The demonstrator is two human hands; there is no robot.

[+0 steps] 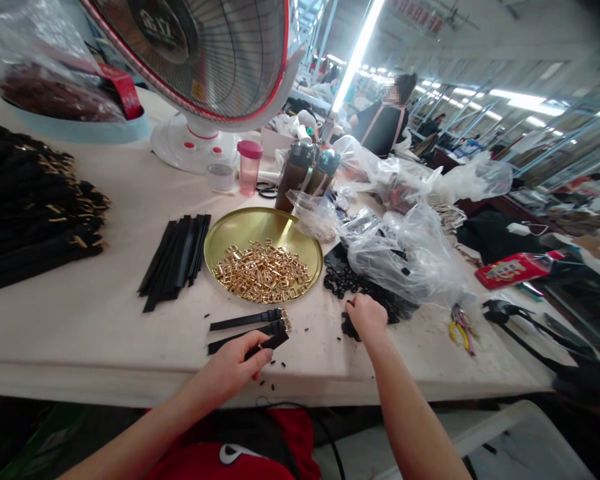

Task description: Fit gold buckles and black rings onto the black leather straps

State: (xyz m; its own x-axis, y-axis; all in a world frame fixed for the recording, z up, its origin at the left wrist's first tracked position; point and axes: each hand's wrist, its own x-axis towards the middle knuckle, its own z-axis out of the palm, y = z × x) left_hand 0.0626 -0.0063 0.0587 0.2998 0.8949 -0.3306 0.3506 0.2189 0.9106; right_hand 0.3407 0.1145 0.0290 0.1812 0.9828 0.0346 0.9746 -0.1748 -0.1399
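My left hand (pixel 247 357) pinches a black strap (pixel 277 341) near the table's front edge. Beside it lie two finished-looking black straps (pixel 243 321) with gold buckles (pixel 283 319) at their right ends. To the right, my right hand (pixel 367 317) reaches into a heap of small black loops (pixel 343 281), fingertips closed together; what they hold is hidden. A round gold tray (pixel 300 233) full of small gold buckles (pixel 265 273) stands between and beyond my hands. Left of the tray is a stack of plain black straps (pixel 177 257).
A large pile of black straps with gold hardware (pixel 35 207) covers the left side. Behind stand a fan (pixel 220 60), a pink cup (pixel 250 167) and dark bottles (pixel 297 175). Clear plastic bags (pixel 410 247) and yellow-handled pliers (pixel 459 333) lie right. Another person (pixel 383 123) is farther back.
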